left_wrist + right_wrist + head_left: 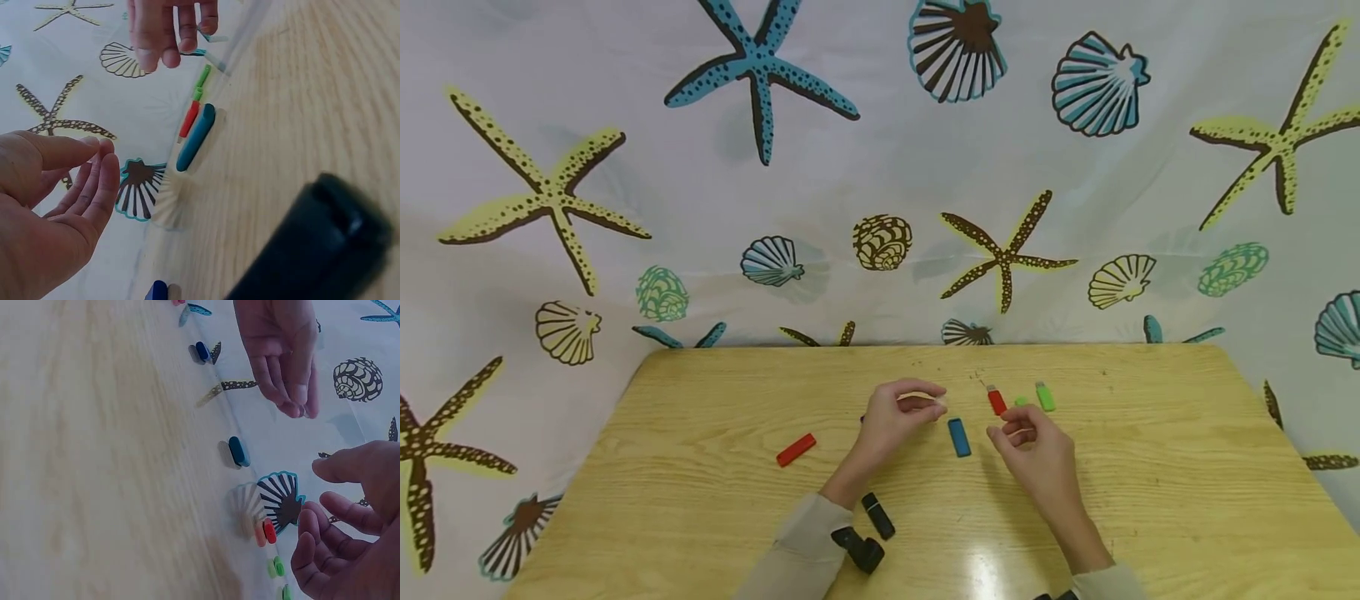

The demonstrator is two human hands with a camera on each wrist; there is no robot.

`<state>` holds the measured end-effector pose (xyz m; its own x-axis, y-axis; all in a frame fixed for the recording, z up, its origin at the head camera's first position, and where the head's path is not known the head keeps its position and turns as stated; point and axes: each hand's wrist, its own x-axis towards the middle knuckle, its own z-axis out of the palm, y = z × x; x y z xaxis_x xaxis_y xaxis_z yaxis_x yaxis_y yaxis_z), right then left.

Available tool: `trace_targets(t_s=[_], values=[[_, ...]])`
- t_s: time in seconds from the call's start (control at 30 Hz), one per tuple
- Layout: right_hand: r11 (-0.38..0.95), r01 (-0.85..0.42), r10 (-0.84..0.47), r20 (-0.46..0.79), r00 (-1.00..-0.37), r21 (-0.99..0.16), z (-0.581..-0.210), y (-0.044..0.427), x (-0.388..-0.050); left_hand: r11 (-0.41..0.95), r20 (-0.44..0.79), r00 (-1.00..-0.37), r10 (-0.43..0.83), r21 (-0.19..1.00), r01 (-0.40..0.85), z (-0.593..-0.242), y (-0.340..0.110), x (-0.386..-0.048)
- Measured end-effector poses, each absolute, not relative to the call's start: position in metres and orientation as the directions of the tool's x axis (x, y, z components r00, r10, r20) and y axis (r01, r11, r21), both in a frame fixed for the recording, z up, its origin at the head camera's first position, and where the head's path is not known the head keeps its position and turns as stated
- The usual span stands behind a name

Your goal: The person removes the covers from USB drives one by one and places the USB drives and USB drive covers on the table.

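Note:
My left hand (895, 412) hovers over the table, thumb and fingertips drawn together. A tiny pale glint shows between these tips; its kind is too small to tell. Just right of that hand lies a blue USB stick (958, 437). My right hand (1041, 450) hangs with loosely bent fingers, thumb apart, holding nothing. Beyond its fingertips lies a red USB stick (996, 401) with its metal plug bare. Next to it are a small green cap (1021, 402) and a green USB stick (1045, 396), plug also bare. A dark blue stick (202, 351) is mostly hidden behind my left hand in the head view.
Another red stick (796, 450) lies to the left on the wooden table (700, 500). A black USB stick (878, 517) lies beside my left forearm. Behind the table hangs a white cloth (820, 200) printed with starfish and shells.

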<state>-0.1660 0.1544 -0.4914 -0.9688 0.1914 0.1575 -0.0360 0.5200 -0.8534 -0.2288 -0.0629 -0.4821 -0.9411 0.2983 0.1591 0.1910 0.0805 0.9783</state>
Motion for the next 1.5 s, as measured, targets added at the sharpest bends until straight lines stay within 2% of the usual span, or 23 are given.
trace_targets(t_s=[0.2,0.37,0.63,0.9,1.03,1.5], values=[[0.461,-0.029,0.164,0.118,-0.979,-0.887,-0.496,0.152,-0.161,0.234,0.142,-0.925,0.353,0.944,0.234,-0.486,-0.046,-0.245],[0.469,-0.053,0.131,0.129,-0.983,-0.882,-0.5,0.146,-0.16,0.336,0.138,-0.91,0.392,0.899,0.282,-0.492,-0.035,-0.257],[0.508,-0.057,0.15,0.154,-0.977,-0.859,-0.507,0.136,-0.164,0.42,0.12,-0.885,0.45,0.846,0.328,-0.498,-0.023,-0.273],[0.569,-0.127,0.073,0.204,-0.976,-0.813,-0.511,0.127,-0.167,0.503,0.094,-0.863,0.497,0.779,0.375,-0.498,-0.018,-0.29],[0.601,-0.132,0.066,0.214,-0.975,-0.788,-0.512,0.126,-0.167,0.519,0.071,-0.864,0.498,0.774,0.363,-0.499,-0.016,-0.293],[0.657,-0.089,0.079,0.186,-0.979,-0.748,-0.514,0.122,-0.171,0.507,0.109,-0.852,0.513,0.762,0.403,-0.505,-0.014,-0.296]])
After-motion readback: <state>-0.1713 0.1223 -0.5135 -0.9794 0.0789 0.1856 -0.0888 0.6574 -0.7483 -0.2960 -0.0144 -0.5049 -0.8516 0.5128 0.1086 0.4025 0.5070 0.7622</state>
